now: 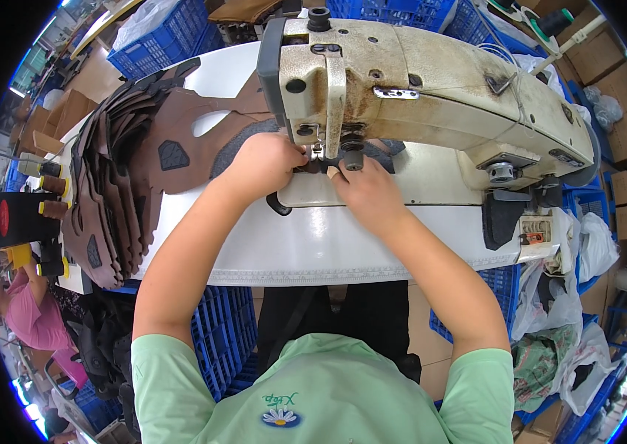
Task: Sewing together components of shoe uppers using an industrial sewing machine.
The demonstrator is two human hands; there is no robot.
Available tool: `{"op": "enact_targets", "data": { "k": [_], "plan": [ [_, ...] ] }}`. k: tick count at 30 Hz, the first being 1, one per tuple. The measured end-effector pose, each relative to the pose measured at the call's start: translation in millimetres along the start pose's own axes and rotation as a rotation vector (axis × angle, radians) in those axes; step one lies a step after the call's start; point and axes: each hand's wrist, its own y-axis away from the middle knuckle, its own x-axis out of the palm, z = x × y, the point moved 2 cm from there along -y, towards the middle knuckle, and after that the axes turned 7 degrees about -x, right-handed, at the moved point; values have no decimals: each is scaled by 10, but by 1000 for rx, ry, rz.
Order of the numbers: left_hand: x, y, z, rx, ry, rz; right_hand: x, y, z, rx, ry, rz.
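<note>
A brown leather shoe-upper piece (pixel 179 164) with dark grey patches stretches from the left to the needle of a cream sewing machine (pixel 432 81). My left hand (pixel 269 166), its fingers curled, pinches the piece's near edge just left of the presser foot (pixel 317 152). My right hand (pixel 369 194) is at the foot's right side, fingers bent down on the work; a pale wrap covers one fingertip. The machine's dark knob (pixel 353 160) partly hides these fingers. A stack of similar brown pieces (pixel 110 170) fans out on the left of the white table (pixel 313 248).
Thread spools (pixel 53 207) stand at the table's left edge. A dark pad (pixel 502 220) hangs at the right front. Blue crates (pixel 223 333) sit below and behind the table (pixel 158 44). Plastic bags (pixel 550 303) lie at right. A person in pink (pixel 32 318) sits far left.
</note>
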Motion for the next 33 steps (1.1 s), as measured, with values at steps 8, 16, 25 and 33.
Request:
{"op": "enact_targets", "data": {
  "k": [8, 16, 25, 33],
  "plan": [
    [-22, -48, 50, 30, 48, -17, 50, 13, 5, -7, 76, 284],
    [75, -27, 79, 105, -54, -69, 90, -57, 10, -3, 51, 85],
    [73, -58, 40, 29, -169, -53, 189, -69, -62, 46, 81, 125],
    [60, -128, 47, 73, -209, -125, 318, -62, -108, 221, -115, 44]
  ]
}}
